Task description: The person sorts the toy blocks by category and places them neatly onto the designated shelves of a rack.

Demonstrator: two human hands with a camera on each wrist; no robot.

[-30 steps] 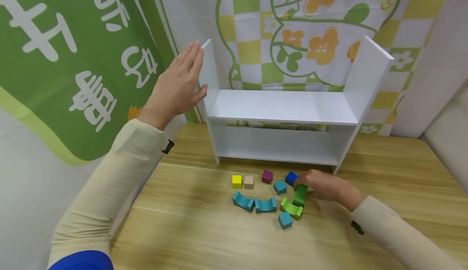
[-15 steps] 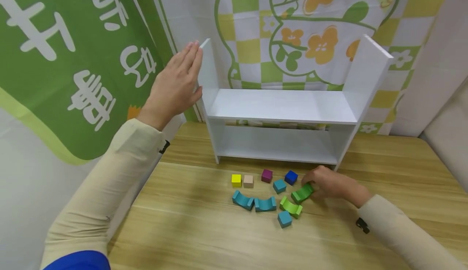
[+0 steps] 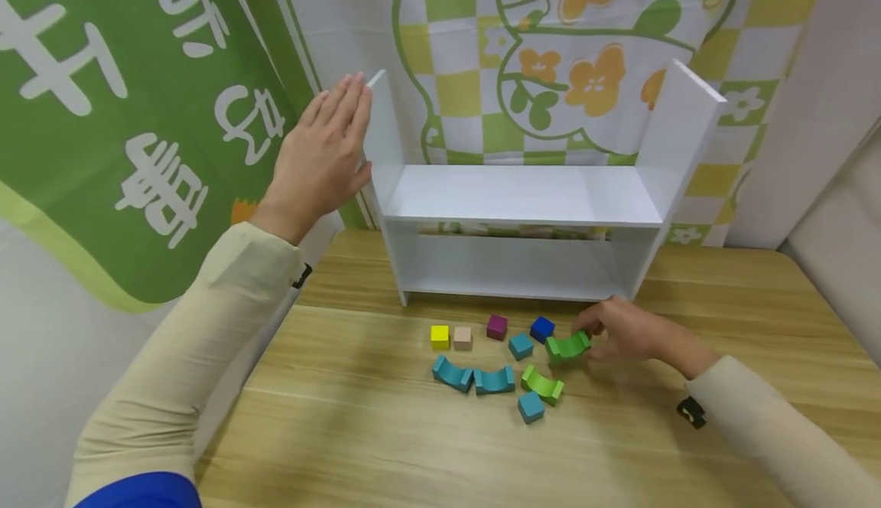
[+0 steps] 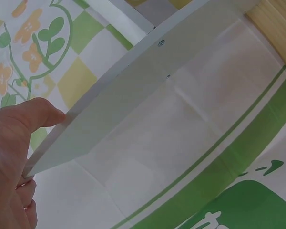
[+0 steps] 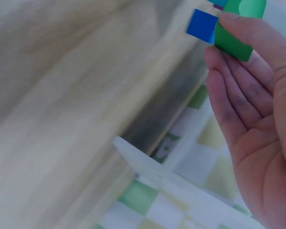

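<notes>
My left hand (image 3: 320, 152) is at the upper end of the white shelf's left side panel (image 3: 382, 129). In the left wrist view the thumb lies against the panel's edge (image 4: 93, 90) and the other fingers are at its end, so the hand grips it. With my right hand (image 3: 622, 330) I pinch a green curved block (image 3: 568, 346) between thumb and fingers; whether it touches the tabletop is unclear. Close beside it is a blue cube (image 3: 542, 329). Nearby lie a lime curved block (image 3: 542, 385) and teal cubes, one behind (image 3: 521, 346) and one in front (image 3: 531, 407).
Two teal curved blocks, left (image 3: 452, 373) and right (image 3: 494, 381), lie end to end on the wooden table (image 3: 385, 431). Yellow (image 3: 440, 337), beige (image 3: 463, 338) and purple (image 3: 497, 327) cubes sit before the shelf (image 3: 516, 267). A patterned cloth (image 3: 468, 56) hangs behind.
My right hand has turned the green curved block from lengthwise to nearly sideways, hollow side up, and moved it away from the lime one towards the shelf. My left hand stays on the panel.
</notes>
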